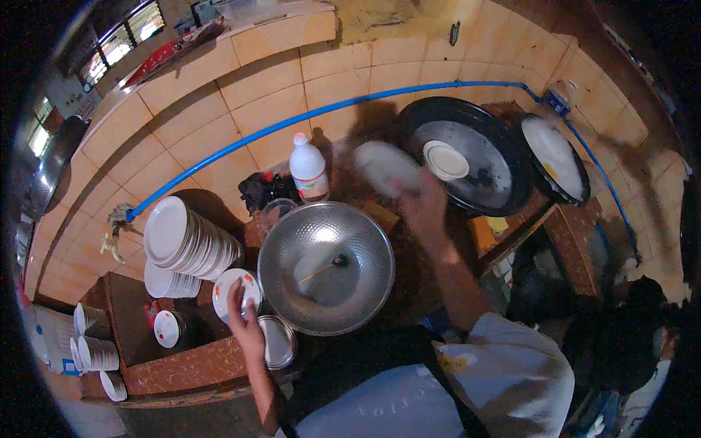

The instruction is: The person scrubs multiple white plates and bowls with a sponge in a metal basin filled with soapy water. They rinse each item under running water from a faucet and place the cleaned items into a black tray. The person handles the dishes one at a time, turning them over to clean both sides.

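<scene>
My right hand (pixel 424 200) grips a pale plate (pixel 388 168), blurred by motion, beside the large black basin (pixel 520 164) of cloudy water. A small stack of white bowls (pixel 446 160) sits in that basin. My left hand (pixel 245 315) rests with fingers spread over a flowered white plate (pixel 220 295); whether it grips the plate cannot be told. Between the hands stands a hammered metal bowl (pixel 361 306) with a little water and a thin stick with a dark tip (pixel 339 261). Round metal dishes (pixel 280 342) lie under its near left edge.
Tall stacks of white plates (pixel 167 230) stand on the left, with stacked cups (pixel 98 353) further out. A white bottle (pixel 308 169) and black plastic bag (pixel 265 191) are near the tiled wall. A second basin (pixel 553 159) with suds is at right. A person (pixel 630 339) is at far right.
</scene>
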A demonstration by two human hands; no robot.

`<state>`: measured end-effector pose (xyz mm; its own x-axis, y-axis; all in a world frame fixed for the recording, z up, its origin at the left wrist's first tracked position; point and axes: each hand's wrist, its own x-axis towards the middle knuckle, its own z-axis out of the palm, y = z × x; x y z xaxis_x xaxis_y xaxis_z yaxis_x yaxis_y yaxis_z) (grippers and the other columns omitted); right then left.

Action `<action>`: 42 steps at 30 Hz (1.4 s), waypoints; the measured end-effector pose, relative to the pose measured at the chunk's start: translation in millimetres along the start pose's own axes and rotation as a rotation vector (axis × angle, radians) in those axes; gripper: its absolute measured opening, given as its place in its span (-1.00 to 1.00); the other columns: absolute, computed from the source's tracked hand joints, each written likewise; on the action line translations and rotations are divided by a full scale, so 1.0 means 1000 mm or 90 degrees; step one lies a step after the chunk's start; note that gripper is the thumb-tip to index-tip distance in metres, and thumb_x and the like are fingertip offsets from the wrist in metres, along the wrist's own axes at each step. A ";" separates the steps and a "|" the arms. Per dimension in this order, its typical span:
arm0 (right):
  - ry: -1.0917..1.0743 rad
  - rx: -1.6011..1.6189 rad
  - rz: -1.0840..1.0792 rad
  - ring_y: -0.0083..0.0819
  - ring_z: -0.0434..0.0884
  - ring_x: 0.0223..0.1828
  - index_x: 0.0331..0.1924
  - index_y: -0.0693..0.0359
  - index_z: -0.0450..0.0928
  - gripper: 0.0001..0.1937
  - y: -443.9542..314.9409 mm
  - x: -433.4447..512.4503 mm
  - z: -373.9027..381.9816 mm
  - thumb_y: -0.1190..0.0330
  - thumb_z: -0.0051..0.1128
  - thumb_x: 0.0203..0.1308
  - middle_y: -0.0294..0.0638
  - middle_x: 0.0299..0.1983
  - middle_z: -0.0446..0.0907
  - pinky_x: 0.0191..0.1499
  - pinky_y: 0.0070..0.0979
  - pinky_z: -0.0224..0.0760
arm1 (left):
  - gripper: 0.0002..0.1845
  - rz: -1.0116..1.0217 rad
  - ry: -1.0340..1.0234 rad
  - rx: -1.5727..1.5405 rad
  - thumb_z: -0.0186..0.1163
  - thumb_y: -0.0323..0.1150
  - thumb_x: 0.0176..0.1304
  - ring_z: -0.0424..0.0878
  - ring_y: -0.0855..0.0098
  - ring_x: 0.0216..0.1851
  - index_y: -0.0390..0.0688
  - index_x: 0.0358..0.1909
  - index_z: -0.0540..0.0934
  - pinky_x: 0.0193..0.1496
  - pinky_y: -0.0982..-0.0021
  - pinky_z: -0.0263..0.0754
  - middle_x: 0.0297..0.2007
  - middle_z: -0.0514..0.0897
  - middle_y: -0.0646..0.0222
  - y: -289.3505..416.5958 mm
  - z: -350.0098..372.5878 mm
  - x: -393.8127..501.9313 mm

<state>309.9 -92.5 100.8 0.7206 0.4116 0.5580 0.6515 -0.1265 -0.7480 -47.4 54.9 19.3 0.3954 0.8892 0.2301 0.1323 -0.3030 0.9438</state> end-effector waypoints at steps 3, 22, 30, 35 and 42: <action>0.073 -0.235 -0.083 0.21 0.60 -0.18 -0.06 0.35 0.53 -0.68 0.083 0.051 -0.029 0.35 0.24 0.14 0.22 -0.23 0.62 -0.16 -0.15 0.47 | -0.61 -0.044 0.083 -0.086 -0.06 -0.55 0.41 0.41 0.26 0.28 -0.26 0.25 0.38 0.29 0.25 0.31 0.25 0.45 0.18 -0.032 -0.050 -0.012; -0.157 -0.361 0.106 0.07 0.64 -0.16 -0.01 0.36 0.58 -0.71 0.222 0.048 -0.067 0.36 -0.01 0.33 0.20 -0.17 0.64 -0.03 -0.21 0.44 | -0.72 0.009 0.097 0.265 0.16 -0.55 0.22 0.67 0.16 -0.05 -0.27 -0.01 0.56 0.04 0.29 0.51 -0.09 0.67 0.09 -0.040 -0.083 0.079; -0.205 -0.369 -0.001 0.06 0.65 -0.13 -0.11 0.38 0.63 -0.68 0.230 0.046 -0.079 0.27 -0.03 0.36 0.19 -0.22 0.65 -0.07 -0.23 0.46 | -0.68 0.195 -0.435 0.468 0.28 -0.37 0.04 0.70 0.12 -0.15 -0.20 -0.12 0.66 -0.07 0.21 0.56 -0.20 0.71 0.06 -0.108 0.113 0.236; -0.189 -0.386 0.048 0.07 0.64 -0.13 -0.13 0.37 0.63 -0.71 0.211 0.041 -0.074 0.31 -0.03 0.36 0.16 -0.26 0.65 -0.10 -0.24 0.45 | -0.61 0.067 -0.603 0.653 0.29 -0.26 -0.12 0.69 0.07 -0.12 -0.15 -0.18 0.73 -0.07 0.18 0.59 -0.14 0.70 0.04 -0.182 0.178 0.285; -0.202 -0.362 0.095 0.10 0.62 -0.09 -0.15 0.38 0.63 -0.72 0.212 0.042 -0.070 0.33 -0.05 0.36 0.15 -0.20 0.66 -0.03 -0.19 0.44 | -0.72 0.159 -0.605 0.625 0.23 -0.19 0.01 0.67 -0.06 -0.22 -0.13 -0.30 0.73 -0.12 0.06 0.56 -0.29 0.69 -0.04 -0.215 0.184 0.296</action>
<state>495.2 -165.0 -9.2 0.7645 0.5873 0.2659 0.6367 -0.6231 -0.4542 208.7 320.5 -158.8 0.9106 0.3245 -0.2561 0.3882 -0.8842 0.2599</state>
